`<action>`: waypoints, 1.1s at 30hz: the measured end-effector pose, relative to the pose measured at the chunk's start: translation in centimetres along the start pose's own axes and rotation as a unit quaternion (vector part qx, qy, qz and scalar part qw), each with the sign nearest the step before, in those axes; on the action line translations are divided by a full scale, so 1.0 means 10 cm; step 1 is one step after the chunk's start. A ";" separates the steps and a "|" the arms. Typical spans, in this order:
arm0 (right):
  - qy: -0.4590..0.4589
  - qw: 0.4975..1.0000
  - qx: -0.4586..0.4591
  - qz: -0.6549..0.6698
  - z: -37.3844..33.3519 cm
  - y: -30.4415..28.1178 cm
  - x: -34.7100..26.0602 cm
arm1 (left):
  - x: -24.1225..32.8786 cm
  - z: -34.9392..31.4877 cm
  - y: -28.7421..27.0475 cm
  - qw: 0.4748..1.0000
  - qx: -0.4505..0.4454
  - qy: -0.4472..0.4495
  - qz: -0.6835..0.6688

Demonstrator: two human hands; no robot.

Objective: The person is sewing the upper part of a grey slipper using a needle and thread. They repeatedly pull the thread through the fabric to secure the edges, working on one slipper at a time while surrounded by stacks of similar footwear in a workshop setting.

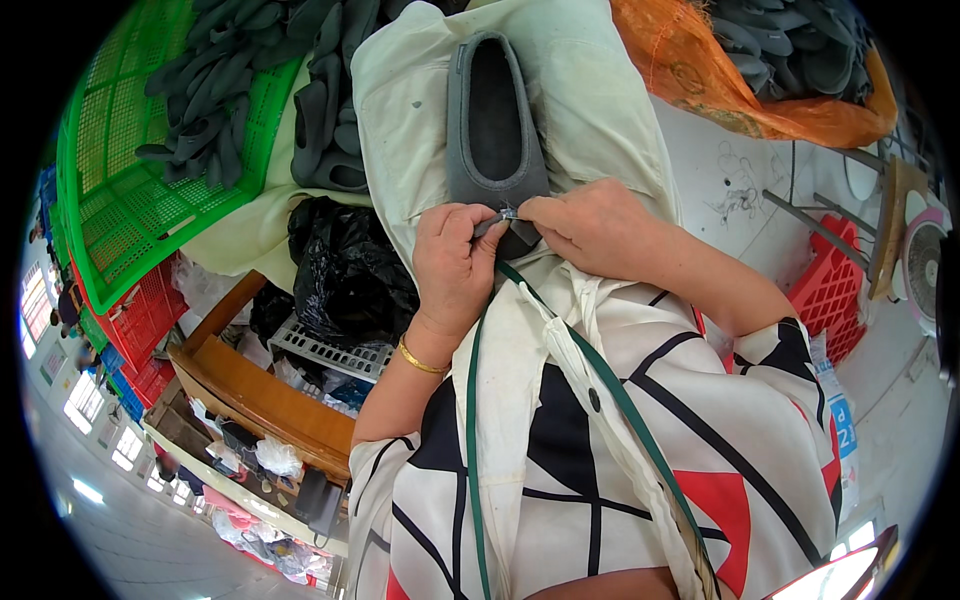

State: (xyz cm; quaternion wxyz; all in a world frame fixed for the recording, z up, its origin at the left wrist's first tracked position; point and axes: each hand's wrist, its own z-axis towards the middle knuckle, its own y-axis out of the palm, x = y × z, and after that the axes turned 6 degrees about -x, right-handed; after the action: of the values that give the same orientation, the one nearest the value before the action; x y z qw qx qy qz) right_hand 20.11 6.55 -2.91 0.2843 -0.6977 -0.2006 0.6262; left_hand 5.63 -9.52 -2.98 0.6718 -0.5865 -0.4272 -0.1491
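Observation:
A dark grey slip-on shoe [497,186] lies on the pale cloth [585,90] over my lap, its long opening facing up. Its near end is between my hands. My left hand [448,262] is closed, thumb and fingers pinching grey material at that end. From the other side my right hand [600,228] comes in with its fingertips pinched together. A small shiny, metallic-looking bit [509,213] shows between the fingertips of both hands; its kind is too small to make out. A yellow bangle [420,356] circles my left wrist.
At the far left a green crate [110,150] holds several grey shoes [205,130]. An orange sack [670,70] with more shoes is at the far right. Black plastic bags [350,265] and a wooden drawer [260,400] stand left; a red crate [830,285] and fan [922,265] are right.

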 end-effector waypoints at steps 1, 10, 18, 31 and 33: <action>0.000 1.000 0.000 -0.001 0.00 0.00 0.00 | 0.00 0.00 0.00 1.000 0.002 0.003 0.003; 0.008 0.997 -0.035 -0.072 0.00 0.11 -0.04 | -0.02 -0.01 0.02 0.999 0.032 0.000 0.013; 0.061 0.997 -0.052 -0.014 0.07 0.17 -0.03 | -0.04 -0.05 0.06 0.999 0.049 0.021 -0.003; 0.160 0.952 -0.029 0.260 0.24 0.16 0.09 | -0.06 -0.10 0.12 0.995 0.064 0.070 -0.035; 0.168 0.945 -0.040 0.277 0.27 0.12 0.04 | -0.07 -0.10 0.12 0.995 0.061 0.075 -0.037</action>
State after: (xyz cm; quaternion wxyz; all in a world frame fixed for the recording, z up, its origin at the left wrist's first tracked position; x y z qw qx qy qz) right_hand 17.36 6.30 -4.17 0.1016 -0.8316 0.0262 0.5453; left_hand 6.42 -10.30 -4.24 0.7304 -0.5153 -0.4056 -0.1909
